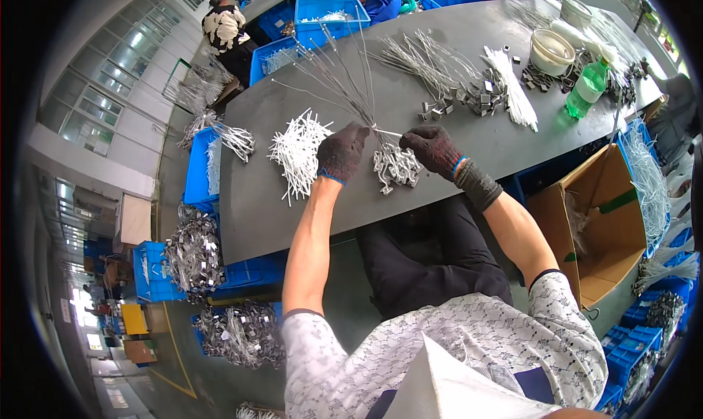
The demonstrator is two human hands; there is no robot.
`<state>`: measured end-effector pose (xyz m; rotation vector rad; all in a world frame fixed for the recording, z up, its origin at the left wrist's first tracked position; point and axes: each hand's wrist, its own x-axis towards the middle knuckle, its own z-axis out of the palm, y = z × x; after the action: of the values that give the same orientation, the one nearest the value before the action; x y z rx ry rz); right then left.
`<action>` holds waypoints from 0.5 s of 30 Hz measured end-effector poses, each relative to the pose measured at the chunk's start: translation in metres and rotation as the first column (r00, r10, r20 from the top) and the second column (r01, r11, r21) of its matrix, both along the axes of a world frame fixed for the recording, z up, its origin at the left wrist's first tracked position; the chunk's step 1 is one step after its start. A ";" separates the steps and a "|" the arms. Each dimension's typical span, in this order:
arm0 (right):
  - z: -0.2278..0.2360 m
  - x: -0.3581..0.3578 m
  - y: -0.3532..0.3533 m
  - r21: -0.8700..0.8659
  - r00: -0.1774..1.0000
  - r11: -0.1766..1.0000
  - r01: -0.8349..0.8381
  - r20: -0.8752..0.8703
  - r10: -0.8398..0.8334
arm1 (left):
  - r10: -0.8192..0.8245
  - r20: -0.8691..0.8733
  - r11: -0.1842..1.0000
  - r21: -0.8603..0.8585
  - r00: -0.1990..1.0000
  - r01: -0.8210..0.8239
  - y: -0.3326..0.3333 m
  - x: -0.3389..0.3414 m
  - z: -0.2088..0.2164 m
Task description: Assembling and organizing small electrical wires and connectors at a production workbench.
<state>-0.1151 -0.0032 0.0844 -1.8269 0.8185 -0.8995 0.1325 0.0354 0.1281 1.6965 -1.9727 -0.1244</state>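
Note:
A bundle of thin grey wires [359, 90] lies on the dark table in front of me, its strands fanning out toward the far side. Its near end is a cluster of white sleeves with small metal heads [396, 170]. My left hand [342, 152], in a dark knit glove, is closed at the bundle's neck. A short white strip [388, 133] runs from that neck to my right hand [433, 148], gloved too, whose fingers pinch its end. Left of my left hand sits a loose pile of white strips [299, 152].
More wire bundles [425, 68] with metal heads lie further right, near a white tub [551, 51] and a green bottle [588, 90]. Blue bins [331, 16] stand beyond the table. An open cardboard box [600, 214] is at my right. Another person [225, 27] is far left.

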 end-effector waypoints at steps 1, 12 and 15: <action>0.002 -0.001 0.001 -0.005 1.000 1.000 0.001 0.015 -0.001 | 0.030 -0.091 1.000 -0.002 0.995 -0.030 -0.002 0.004 -0.004; 0.056 0.016 -0.095 -0.518 0.965 0.850 -0.098 -0.257 -0.045 | 0.287 -0.954 0.887 0.301 0.092 0.352 -0.089 -0.006 -0.028; 0.069 0.037 -0.108 -0.682 0.951 0.731 0.038 -0.199 -0.235 | 0.070 -0.953 0.838 0.217 0.296 0.501 -0.099 -0.006 -0.024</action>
<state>-0.0778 -0.1116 0.1534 -2.6040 0.8722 -1.1570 0.1264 -0.0639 0.1036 1.0266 -1.1882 -1.5133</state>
